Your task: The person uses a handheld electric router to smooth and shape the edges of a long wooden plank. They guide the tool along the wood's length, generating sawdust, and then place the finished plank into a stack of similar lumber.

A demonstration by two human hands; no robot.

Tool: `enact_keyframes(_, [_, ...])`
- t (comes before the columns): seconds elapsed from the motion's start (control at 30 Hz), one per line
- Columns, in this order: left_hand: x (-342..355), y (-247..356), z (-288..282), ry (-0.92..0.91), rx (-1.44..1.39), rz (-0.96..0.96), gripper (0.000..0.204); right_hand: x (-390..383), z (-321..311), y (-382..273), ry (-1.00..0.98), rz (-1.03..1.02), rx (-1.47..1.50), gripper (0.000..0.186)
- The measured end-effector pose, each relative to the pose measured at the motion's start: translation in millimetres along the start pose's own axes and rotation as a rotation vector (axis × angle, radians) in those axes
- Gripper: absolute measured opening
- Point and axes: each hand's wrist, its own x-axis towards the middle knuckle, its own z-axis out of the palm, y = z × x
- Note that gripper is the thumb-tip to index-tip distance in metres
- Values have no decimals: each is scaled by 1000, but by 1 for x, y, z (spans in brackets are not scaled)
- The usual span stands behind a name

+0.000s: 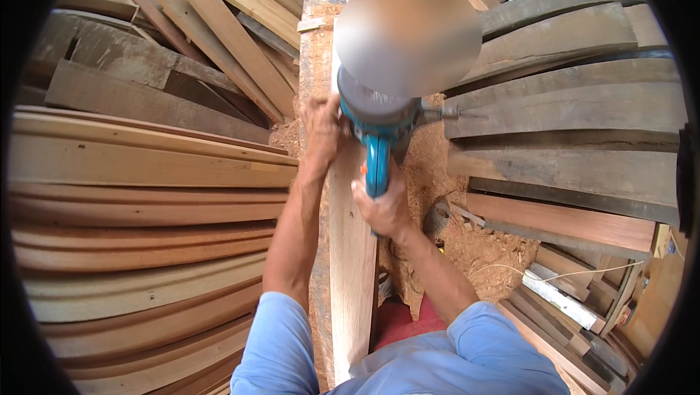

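A teal power tool (378,149) with a round dark housing rests on a long pale board (352,264). A blurred patch hides its far part, so I cannot make out its exact kind. My right hand (385,202) is wrapped round its near handle, beside a small orange part. At the tool's left side, my left hand (321,129) is closed with its fingers curled at the board's left edge. Whether those fingers grip the tool or the board is hidden. A metal rod-like part (441,113) sticks out to the tool's right.
Beneath the board is a worn, sawdust-strewn bench (317,52). Stacked curved planks (146,213) line the left side, and grey weathered boards (561,114) the right. Loose timber leans at the far left. Sawdust (503,256) and a thin pale cord (569,275) lie at the right.
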Motion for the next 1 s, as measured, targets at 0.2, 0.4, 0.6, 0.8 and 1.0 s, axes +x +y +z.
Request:
enact_keyframes(0.2, [-108, 47, -45, -123, -30, -79, 41, -117, -8, -23, -93, 96, -51, 54])
enact_keyframes(0.4, [-173, 63, -66, 24, -47, -368, 30, -162, -5, -24, -98, 118, -10, 53])
enact_keyframes(0.6, [-223, 82, -37, -153, -92, -896, 35, -139, 5, -20, -41, 23, -30, 43])
enact_keyframes(0.8, [-234, 90, -25, 31, 192, -601, 42, -116, 12, -16, 31, -24, -56, 34])
enact_keyframes(1.0, [-215, 104, -35, 45, 212, -547, 40, -21, 5, -7, 11, -39, -92, 40])
